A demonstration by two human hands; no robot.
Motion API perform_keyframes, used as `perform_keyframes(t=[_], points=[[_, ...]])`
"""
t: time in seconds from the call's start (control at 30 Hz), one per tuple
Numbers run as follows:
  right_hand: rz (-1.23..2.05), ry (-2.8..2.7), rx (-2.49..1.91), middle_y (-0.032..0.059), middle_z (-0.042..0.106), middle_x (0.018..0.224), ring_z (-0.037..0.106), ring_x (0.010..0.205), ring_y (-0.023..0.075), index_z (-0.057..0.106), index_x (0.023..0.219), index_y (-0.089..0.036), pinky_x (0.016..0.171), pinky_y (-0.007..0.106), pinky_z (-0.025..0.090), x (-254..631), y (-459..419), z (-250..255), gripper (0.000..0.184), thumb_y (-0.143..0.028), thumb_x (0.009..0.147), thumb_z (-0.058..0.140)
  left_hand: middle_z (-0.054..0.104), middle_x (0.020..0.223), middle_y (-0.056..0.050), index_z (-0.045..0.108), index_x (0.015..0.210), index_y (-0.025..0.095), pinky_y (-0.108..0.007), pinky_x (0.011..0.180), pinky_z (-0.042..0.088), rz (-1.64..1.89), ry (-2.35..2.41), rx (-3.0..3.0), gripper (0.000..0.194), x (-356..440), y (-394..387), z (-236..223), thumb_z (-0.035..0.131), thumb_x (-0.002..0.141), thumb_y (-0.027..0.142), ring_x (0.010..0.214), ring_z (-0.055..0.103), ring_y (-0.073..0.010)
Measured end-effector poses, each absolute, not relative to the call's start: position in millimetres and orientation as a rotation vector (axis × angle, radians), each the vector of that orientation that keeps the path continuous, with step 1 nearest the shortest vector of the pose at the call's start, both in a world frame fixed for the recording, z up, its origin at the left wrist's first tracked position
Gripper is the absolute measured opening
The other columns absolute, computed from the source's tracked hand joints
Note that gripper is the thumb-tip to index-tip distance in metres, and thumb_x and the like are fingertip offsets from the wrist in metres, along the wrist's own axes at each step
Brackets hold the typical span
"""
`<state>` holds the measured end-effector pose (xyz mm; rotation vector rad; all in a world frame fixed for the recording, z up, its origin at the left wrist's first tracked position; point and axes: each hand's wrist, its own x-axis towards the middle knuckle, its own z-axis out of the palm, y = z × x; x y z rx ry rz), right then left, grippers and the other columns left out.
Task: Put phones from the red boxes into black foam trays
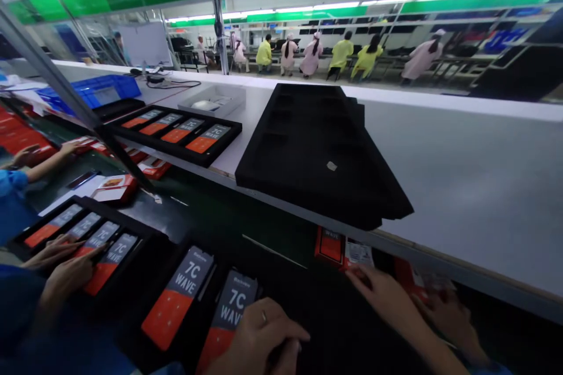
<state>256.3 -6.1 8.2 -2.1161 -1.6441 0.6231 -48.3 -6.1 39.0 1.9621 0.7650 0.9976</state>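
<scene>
My left hand (259, 334), with a ring on one finger, lies over the lower part of a smartphone (237, 296) with a grey and orange "7C WAVE" cover sheet. Its fingers are bent together, and what they pinch is hidden. A second smartphone (178, 296) sits beside it in the black foam tray (145, 281). At the right, my right hand (378, 290) has its fingertips on the near edge of a red phone box (331, 246) with a white label, below the shelf. Its grip is partly blurred.
Another person's hand (453, 316) is by red boxes at right. A co-worker's hands (68, 275) touch phones at left. Stacked black trays (308, 140), a loaded phone tray (206, 155), a grey bin (220, 96) and a blue crate (109, 88) stand on the white shelf (475, 187).
</scene>
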Motion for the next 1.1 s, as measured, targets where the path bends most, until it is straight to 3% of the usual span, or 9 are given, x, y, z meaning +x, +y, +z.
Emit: perform_keyframes(t=[0.17, 0.3, 0.4, 0.5, 0.6, 0.77, 0.93, 1.1], points=[[1.106, -1.630, -1.939, 0.0029, 0.065, 0.075, 0.060, 0.071, 0.0199, 0.067, 0.107, -0.028, 0.068, 0.029, 0.045, 125.9, -84.9, 38.3, 0.037, -0.048, 0.081, 0.051, 0.067, 0.089, -0.005, 0.062, 0.099, 0.022, -0.027, 0.074, 0.051, 0.952, 1.064, 2.018, 0.022, -116.6, 0.1, 25.0, 0.042, 0.091, 0.023, 0.085, 0.064, -0.0163], [1.267, -1.646, -1.941, 0.0039, 0.069, 0.083, 0.063, 0.076, 0.0192, 0.045, 0.137, -0.025, 0.072, 0.028, 0.047, 35.5, -105.0, 30.9, 0.058, -0.037, 0.080, 0.055, 0.069, 0.090, -0.005, 0.063, 0.097, 0.021, -0.029, 0.069, 0.052, 0.808, 1.303, 2.149, 0.023, -162.9, -1.7, -6.1, 0.044, 0.090, 0.031, 0.077, 0.066, -0.0181], [1.060, -1.751, -2.203, 0.0114, 0.070, 0.088, 0.066, 0.081, 0.0261, 0.023, 0.147, -0.016, 0.075, 0.036, 0.048, 1.5, -92.7, 17.8, 0.074, -0.038, 0.083, 0.053, 0.070, 0.089, -0.004, 0.064, 0.098, 0.022, -0.030, 0.067, 0.052, 0.707, 1.309, 2.289, 0.023, -176.9, -10.6, -19.6, 0.045, 0.090, 0.032, 0.075, 0.066, -0.0186], [0.727, -1.831, -2.521, 0.0209, 0.069, 0.088, 0.066, 0.084, 0.0349, 0.016, 0.147, -0.008, 0.073, 0.045, 0.047, -11.5, -79.0, 14.0, 0.076, -0.046, 0.088, 0.045, 0.069, 0.100, -0.007, 0.063, 0.108, 0.021, -0.033, 0.073, 0.053, 0.721, 1.270, 2.382, 0.028, -179.3, -16.9, -23.9, 0.046, 0.089, 0.032, 0.086, 0.066, -0.0215], [0.608, -1.864, -2.603, 0.0229, 0.069, 0.088, 0.066, 0.084, 0.0356, 0.022, 0.146, -0.006, 0.071, 0.044, 0.048, -14.7, -68.0, 21.9, 0.072, -0.047, 0.090, 0.040, 0.068, 0.108, -0.010, 0.059, 0.117, 0.018, -0.034, 0.076, 0.052, 0.688, 1.205, 2.423, 0.034, -178.2, -15.4, -22.6, 0.046, 0.089, 0.032, 0.095, 0.065, -0.0238], [0.516, -1.904, -2.614, 0.0210, 0.069, 0.097, 0.066, 0.091, 0.0346, 0.047, 0.133, -0.012, 0.075, 0.043, 0.048, -13.5, -40.7, 42.8, 0.054, -0.045, 0.090, 0.041, 0.069, 0.105, -0.012, 0.053, 0.128, 0.015, -0.034, 0.078, 0.050, 0.410, 1.220, 2.368, 0.042, -170.5, -4.4, -5.7, 0.041, 0.089, 0.026, 0.096, 0.064, -0.0250], [0.681, -1.887, -2.509, 0.0180, 0.068, 0.100, 0.065, 0.092, 0.0342, 0.061, 0.113, -0.011, 0.077, 0.042, 0.047, -2.7, -18.4, 37.6, 0.041, -0.038, 0.085, 0.048, 0.069, 0.100, -0.014, 0.042, 0.137, 0.017, -0.038, 0.077, 0.048, 0.206, 1.222, 2.296, 0.050, -160.2, 10.2, 11.0, 0.038, 0.089, 0.026, 0.091, 0.065, -0.0282], [1.002, -1.569, -2.053, 0.0093, 0.069, 0.084, 0.064, 0.078, 0.0229, 0.055, 0.127, -0.009, 0.070, 0.029, 0.048, 31.4, -23.3, -3.8, 0.061, -0.051, 0.084, 0.043, 0.070, 0.097, -0.015, 0.045, 0.136, 0.019, -0.036, 0.074, 0.048, 0.289, 1.229, 2.214, 0.052, -159.2, 17.7, 4.1, 0.041, 0.084, 0.021, 0.090, 0.066, -0.0291]])
